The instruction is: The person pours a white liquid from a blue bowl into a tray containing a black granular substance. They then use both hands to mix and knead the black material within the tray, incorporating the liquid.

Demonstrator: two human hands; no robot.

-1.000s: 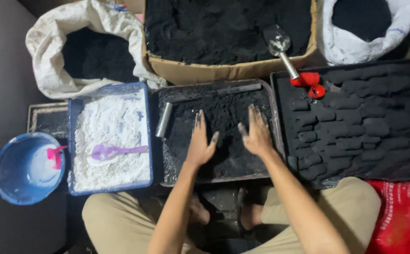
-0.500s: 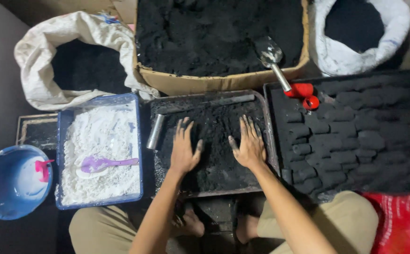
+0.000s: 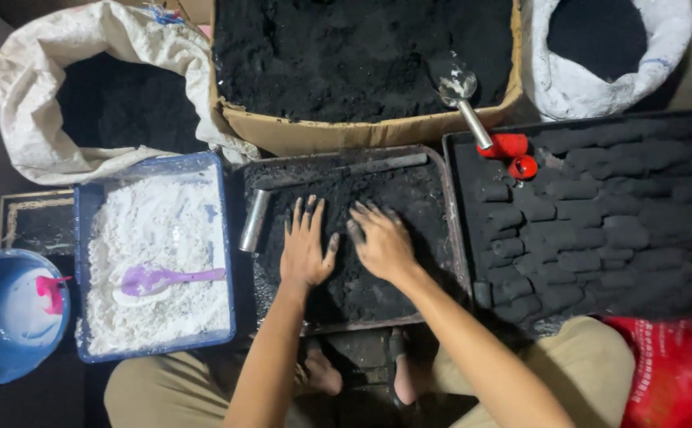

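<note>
Both hands lay palm-down on black powder [image 3: 362, 277] in the centre metal tray [image 3: 450, 238]: left hand [image 3: 306, 246] flat with fingers spread wide, right hand [image 3: 381, 242] fingers curled, holding nothing visible. Step judged: pressing and gathering powder; next move likely calls for drawing it into a heap. Metal tube [image 3: 254, 220] lay at the tray's left edge. Blue bin [image 3: 80, 277] of white powder held a purple scoop [image 3: 167, 277]. Right tray [image 3: 453, 158] carried dark pressed blocks [image 3: 592, 230], possibly briquettes. Cardboard box [image 3: 346, 133] and white sacks [image 3: 21, 119] stood behind.
</note>
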